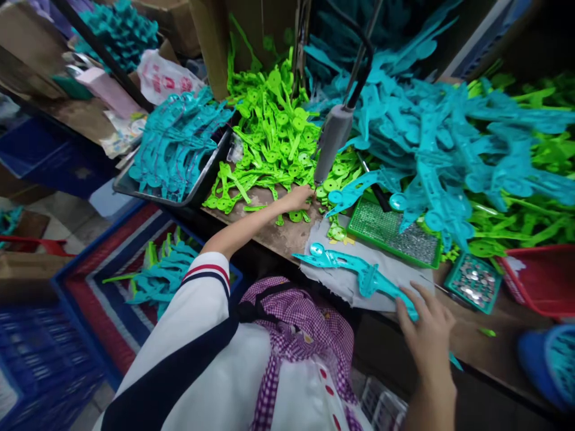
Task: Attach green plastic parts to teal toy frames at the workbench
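A long turquoise plastic part (369,280) lies on a grey cloth (323,236) at the bench's front edge. Its right end passes between the thumb and fingers of my right hand (426,320), which grips it loosely. My left hand (299,199) reaches to the front of a heap of lime-green plastic parts (281,129). Its fingers are drawn together there, and whatever they pinch is too small to make out. Just above that hand hangs a grey electric screwdriver (335,140), tip down. A green tray (395,233) of small metal pieces sits behind the cloth.
A large turquoise heap (431,137) covers the right back. Coins-like metal discs fill a small green box (475,281), beside a red tray (541,278). A black tray (204,179) of turquoise parts stands left. Below it is a blue-rimmed crate (108,293); a blue bucket (545,365) stands right.
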`<state>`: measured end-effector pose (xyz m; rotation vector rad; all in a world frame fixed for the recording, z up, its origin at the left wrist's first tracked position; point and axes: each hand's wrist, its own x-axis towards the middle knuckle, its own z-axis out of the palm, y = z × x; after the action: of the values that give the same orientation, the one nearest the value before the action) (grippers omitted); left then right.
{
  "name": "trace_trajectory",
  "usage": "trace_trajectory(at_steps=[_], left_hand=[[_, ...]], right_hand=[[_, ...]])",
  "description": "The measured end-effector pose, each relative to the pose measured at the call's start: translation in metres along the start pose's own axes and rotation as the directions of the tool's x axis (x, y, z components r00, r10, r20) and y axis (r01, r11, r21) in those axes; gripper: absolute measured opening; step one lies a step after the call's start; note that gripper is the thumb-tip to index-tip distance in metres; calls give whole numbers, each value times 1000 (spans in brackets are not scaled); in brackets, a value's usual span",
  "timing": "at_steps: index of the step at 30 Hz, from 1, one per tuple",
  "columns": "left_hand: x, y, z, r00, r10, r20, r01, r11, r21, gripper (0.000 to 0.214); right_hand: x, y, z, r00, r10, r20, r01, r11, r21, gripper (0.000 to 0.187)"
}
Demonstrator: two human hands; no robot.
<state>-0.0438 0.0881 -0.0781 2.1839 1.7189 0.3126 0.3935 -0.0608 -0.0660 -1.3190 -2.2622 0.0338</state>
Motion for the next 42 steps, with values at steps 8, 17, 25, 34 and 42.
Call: trace_trajectory(at_steps=[8, 17, 25, 34, 42], left_hand=[[-4, 1, 1, 947, -260, -189, 108, 811, -574, 13], [-35, 10, -24, 848, -521, -101, 154, 423, -893, 16], [-99, 44, -7, 902, -325, 285, 231, -196, -953, 25], [-95, 64, 5, 822, -109, 558, 366, -649, -666, 11], [-144, 69, 29, 917, -367, 157, 290, 340, -895, 23]], right_hand=[[57, -112, 48, 988, -80, 131, 4, 868, 497, 23], [157, -175, 123, 939, 135, 317, -336, 566, 753, 40], [183, -172, 141, 928, 84, 364, -358, 479, 801, 50], [152, -150, 120, 851, 392, 349, -463, 251, 850, 45], [87, -124, 78, 814, 369, 449, -580, 462, 671, 42]])
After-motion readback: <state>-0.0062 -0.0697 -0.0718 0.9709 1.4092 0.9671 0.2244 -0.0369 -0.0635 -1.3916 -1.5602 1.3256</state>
